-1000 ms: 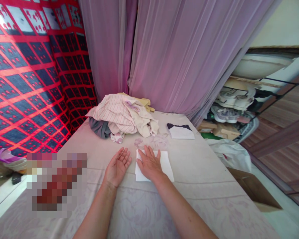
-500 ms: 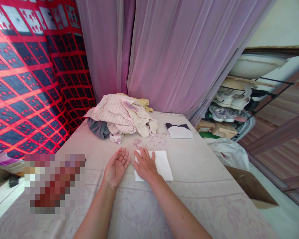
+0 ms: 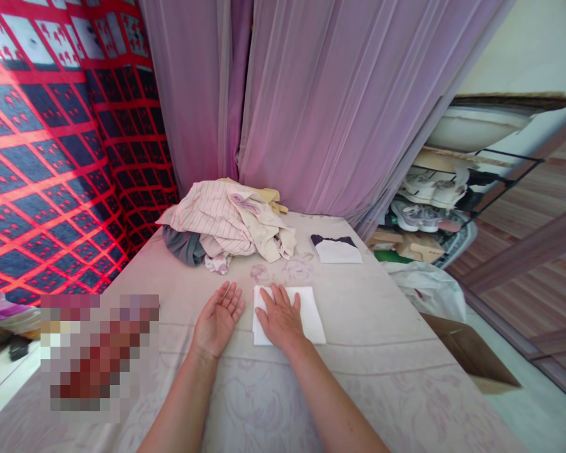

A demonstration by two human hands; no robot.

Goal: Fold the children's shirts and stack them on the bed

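Note:
A white folded cloth [image 3: 314,318] lies on the bed cover in front of me, shaped into a neat rectangle. Flat on top of it rests my right hand [image 3: 280,316], palm down with fingers spread, covering its middle and left part. Just left of the cloth is my left hand [image 3: 218,319], palm up and fingers apart, holding nothing. Farther back on the right sits another folded piece [image 3: 339,251], white with a dark upper edge. A loose heap of clothes [image 3: 221,217], with pink-striped, cream, yellow and grey fabric, is piled at the back left.
The patterned bed cover [image 3: 259,402] spreads under everything. Purple curtains [image 3: 311,113] hang behind, and a red-and-dark checked cloth [image 3: 70,163] hangs at left. At right are a shoe rack [image 3: 500,157], a white plastic bag [image 3: 429,286] and an open cardboard box [image 3: 471,352]. A blurred patch covers the left side.
My right hand has slid slightly right across the white folded cloth. My left hand stays palm up beside it. The whole view has shifted a little.

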